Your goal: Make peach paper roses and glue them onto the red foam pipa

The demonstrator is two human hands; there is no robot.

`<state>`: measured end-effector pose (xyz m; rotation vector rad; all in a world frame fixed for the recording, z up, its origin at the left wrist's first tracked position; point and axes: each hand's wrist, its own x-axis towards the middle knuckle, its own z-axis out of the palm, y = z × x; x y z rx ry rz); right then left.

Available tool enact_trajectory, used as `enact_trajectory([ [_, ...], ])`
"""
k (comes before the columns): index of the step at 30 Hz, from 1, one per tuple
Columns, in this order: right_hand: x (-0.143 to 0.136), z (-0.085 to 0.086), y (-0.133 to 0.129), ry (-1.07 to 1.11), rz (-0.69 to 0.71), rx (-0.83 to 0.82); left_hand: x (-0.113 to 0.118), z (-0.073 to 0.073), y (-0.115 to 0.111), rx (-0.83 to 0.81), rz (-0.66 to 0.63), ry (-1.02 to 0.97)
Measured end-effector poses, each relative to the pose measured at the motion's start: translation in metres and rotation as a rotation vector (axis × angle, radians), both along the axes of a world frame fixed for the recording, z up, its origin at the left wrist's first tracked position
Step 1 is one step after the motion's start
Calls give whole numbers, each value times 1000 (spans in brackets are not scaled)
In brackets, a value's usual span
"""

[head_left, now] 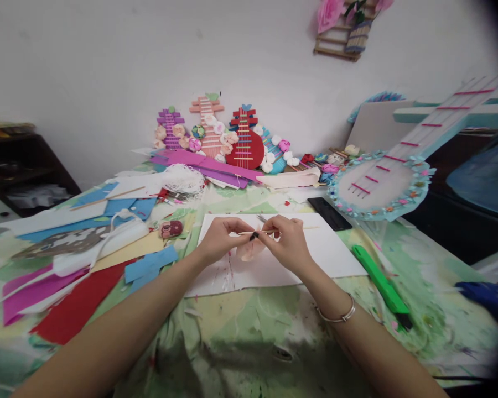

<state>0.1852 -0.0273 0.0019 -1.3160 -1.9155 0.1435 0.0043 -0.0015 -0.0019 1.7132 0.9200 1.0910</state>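
My left hand (223,239) and my right hand (289,242) meet above a white sheet (336,257) on the table. Both pinch a thin wooden stick (245,232), held nearly level, its long end pointing right past the right hand. A pale peach piece of paper (249,252) shows just under the fingertips; whether it is attached to the stick I cannot tell. Behind the fingers lies a small grey metal object (261,218), mostly hidden. Thin red and white bits (228,275) are scattered on the sheet's left part.
A green utility knife (377,276) and black phone (329,213) lie to the right. Coloured paper strips (87,298), a dark red pot (171,228) and white string (183,179) are at left. Decorated paper lutes (245,146) line the wall; a larger one (382,182) stands right.
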Motion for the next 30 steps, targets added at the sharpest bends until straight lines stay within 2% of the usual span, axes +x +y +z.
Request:
enact_trajectory([
  [7,1,1,0,-9,18,27,1,-1,1,-11,-5,-57],
  [14,2,-2,2,-59,-7,154,1,2,1,-37,13,60],
  [24,8,-5,4,-171,38,174,1,6,-2,148,29,153],
  [30,8,-5,3,-186,42,170,1,5,-3,200,97,210],
])
